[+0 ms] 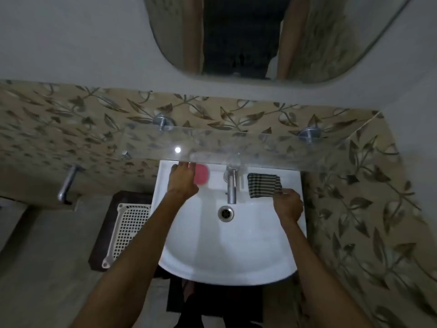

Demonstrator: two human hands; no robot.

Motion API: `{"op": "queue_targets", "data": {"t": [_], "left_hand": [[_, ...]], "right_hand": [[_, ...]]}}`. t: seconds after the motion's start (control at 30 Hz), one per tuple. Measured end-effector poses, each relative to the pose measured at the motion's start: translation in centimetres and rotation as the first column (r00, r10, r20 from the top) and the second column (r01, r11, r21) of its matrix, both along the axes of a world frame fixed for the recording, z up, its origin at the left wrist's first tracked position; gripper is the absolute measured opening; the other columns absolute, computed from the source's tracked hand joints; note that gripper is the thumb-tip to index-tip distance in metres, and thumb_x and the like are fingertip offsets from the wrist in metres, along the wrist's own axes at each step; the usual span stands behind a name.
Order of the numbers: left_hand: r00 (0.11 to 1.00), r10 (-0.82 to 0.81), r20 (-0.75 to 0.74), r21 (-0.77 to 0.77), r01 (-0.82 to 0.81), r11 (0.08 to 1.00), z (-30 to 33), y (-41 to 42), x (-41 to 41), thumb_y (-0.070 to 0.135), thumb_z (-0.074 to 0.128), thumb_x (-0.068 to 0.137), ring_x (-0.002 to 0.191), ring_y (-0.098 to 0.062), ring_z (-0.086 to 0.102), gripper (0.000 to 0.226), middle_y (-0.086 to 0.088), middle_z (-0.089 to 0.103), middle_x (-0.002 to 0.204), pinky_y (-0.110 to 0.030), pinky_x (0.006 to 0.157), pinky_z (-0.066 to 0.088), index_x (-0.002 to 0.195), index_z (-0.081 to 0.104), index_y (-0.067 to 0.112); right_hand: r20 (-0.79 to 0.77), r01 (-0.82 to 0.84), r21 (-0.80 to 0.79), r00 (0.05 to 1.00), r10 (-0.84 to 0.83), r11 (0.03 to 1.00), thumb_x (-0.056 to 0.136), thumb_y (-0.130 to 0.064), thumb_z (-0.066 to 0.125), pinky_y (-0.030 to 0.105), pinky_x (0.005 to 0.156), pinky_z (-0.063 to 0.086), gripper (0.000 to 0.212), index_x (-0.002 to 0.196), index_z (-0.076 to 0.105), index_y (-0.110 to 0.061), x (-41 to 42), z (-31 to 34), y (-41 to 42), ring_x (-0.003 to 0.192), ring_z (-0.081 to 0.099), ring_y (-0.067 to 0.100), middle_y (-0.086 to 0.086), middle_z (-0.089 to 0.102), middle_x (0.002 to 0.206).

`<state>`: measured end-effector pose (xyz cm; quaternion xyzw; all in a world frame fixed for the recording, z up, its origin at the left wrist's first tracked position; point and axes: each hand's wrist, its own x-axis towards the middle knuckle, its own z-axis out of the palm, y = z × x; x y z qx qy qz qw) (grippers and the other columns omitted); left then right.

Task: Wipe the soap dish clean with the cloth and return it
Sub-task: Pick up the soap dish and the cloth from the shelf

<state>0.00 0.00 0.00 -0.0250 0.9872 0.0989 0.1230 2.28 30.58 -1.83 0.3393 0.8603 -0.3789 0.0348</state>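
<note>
Pink soap dish (201, 177) under left hand (183, 179), one striped cloth (263, 185) pinched by right hand (288, 204), one sink (227, 256)

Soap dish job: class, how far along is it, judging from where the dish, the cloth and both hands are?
Barely started. Done: nothing visible; the pink soap dish sits on the sink ledge left of the tap. In hand: the left hand reaches onto the dish, and the right hand takes the striped cloth by its near edge. Left: lift the dish, wipe it and return it.
</note>
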Motion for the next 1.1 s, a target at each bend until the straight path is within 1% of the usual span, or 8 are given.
{"op": "queue_targets", "data": {"t": [0.13, 0.3, 0.43, 0.6, 0.8, 0.9, 1.0, 1.1], "left_hand": [[0.993, -0.086, 0.074, -0.134, 0.096, 0.986, -1.2, -0.8, -1.8, 0.014, 0.076, 0.078, 0.144, -0.038, 0.046, 0.088, -0.020, 0.049, 0.154, -0.045, 0.128, 0.020, 0.156, 0.035, 0.005], [0.982, -0.137, 0.130, -0.156, 0.156, 0.975, -3.6, -0.8, -2.2, 0.016, 0.077, 0.082, 0.144, -0.037, 0.044, 0.093, -0.018, 0.044, 0.158, -0.045, 0.124, 0.027, 0.159, 0.027, 0.006], [0.987, -0.113, 0.114, -0.150, 0.130, 0.980, -4.6, -0.9, -2.9, 0.013, 0.071, 0.084, 0.129, -0.034, 0.056, 0.063, -0.014, 0.059, 0.140, -0.043, 0.113, 0.041, 0.142, 0.049, 0.008], [0.993, -0.113, 0.026, -0.061, 0.114, 0.992, -4.6, -1.2, -2.8, 0.009, 0.074, 0.083, 0.123, -0.037, 0.060, 0.062, -0.019, 0.059, 0.137, -0.046, 0.106, 0.048, 0.140, 0.051, 0.004], [0.978, -0.207, 0.016, -0.138, 0.207, 0.969, -4.1, -1.3, -3.1, 0.008, 0.067, 0.083, 0.101, -0.040, 0.067, 0.043, -0.020, 0.070, 0.112, -0.051, 0.093, 0.051, 0.125, 0.060, 0.002], [0.976, -0.215, -0.017, -0.143, 0.211, 0.967, -3.9, -1.5, -2.9, 0.009, 0.066, 0.083, 0.104, -0.039, 0.066, 0.034, -0.018, 0.070, 0.112, -0.050, 0.093, 0.050, 0.117, 0.065, 0.005], [0.973, -0.229, -0.023, -0.142, 0.223, 0.964, -3.9, -1.7, -2.5, 0.006, 0.074, 0.073, 0.108, -0.044, 0.065, 0.043, -0.021, 0.071, 0.113, -0.054, 0.096, 0.050, 0.116, 0.068, 0.003], [0.973, -0.230, -0.023, -0.137, 0.225, 0.965, -4.0, -1.9, -2.6, 0.005, 0.081, 0.065, 0.108, -0.048, 0.065, 0.054, -0.025, 0.070, 0.114, -0.058, 0.098, 0.048, 0.118, 0.067, 0.001]], "right_hand": [[0.102, -0.046, 0.017, 0.994, 0.044, 0.999, 0.092, -0.023, 0.071, 0.041, 0.092, 0.055, 0.055, 0.142, 0.055, -0.004, -1.8, -0.9, 0.4, 0.120, 0.064, 0.038, 0.021, 0.065, 0.134], [0.168, -0.153, 0.082, 0.976, 0.137, 0.985, 0.087, -0.031, 0.076, 0.043, 0.093, 0.054, 0.066, 0.141, 0.051, -0.003, -2.6, -3.1, 0.6, 0.120, 0.061, 0.038, 0.021, 0.063, 0.133], [0.141, -0.145, 0.134, 0.982, 0.126, 0.980, 0.084, -0.031, 0.077, 0.043, 0.088, 0.059, 0.050, 0.123, 0.065, -0.001, -3.2, -4.2, 0.9, 0.109, 0.065, 0.036, 0.020, 0.067, 0.121], [0.061, -0.090, 0.153, 0.995, 0.081, 0.984, 0.081, -0.021, 0.078, 0.045, 0.082, 0.060, 0.034, 0.107, 0.070, -0.001, -3.3, -4.3, 0.4, 0.098, 0.070, 0.034, 0.017, 0.073, 0.110], [0.034, 0.011, 0.029, 0.999, -0.012, 1.000, 0.081, -0.014, 0.077, 0.031, 0.071, 0.056, 0.023, 0.101, 0.073, -0.002, -3.4, -4.5, 0.2, 0.093, 0.072, 0.031, 0.015, 0.076, 0.104], [-0.034, 0.060, -0.033, 0.998, -0.061, 0.998, 0.075, -0.008, 0.082, 0.026, 0.067, 0.051, 0.023, 0.097, 0.077, -0.002, -3.5, -4.5, 0.4, 0.088, 0.072, 0.029, 0.016, 0.077, 0.100], [-0.050, 0.111, -0.186, 0.991, -0.122, 0.976, 0.075, -0.007, 0.084, 0.031, 0.080, 0.056, 0.027, 0.100, 0.075, -0.001, -3.6, -4.7, 0.6, 0.096, 0.071, 0.029, 0.014, 0.077, 0.106], [-0.015, 0.223, -0.377, 0.969, -0.247, 0.899, 0.079, -0.002, 0.081, 0.044, 0.096, 0.058, 0.033, 0.110, 0.072, 0.001, -3.8, -4.9, 0.8, 0.107, 0.070, 0.032, 0.016, 0.074, 0.116]]}}
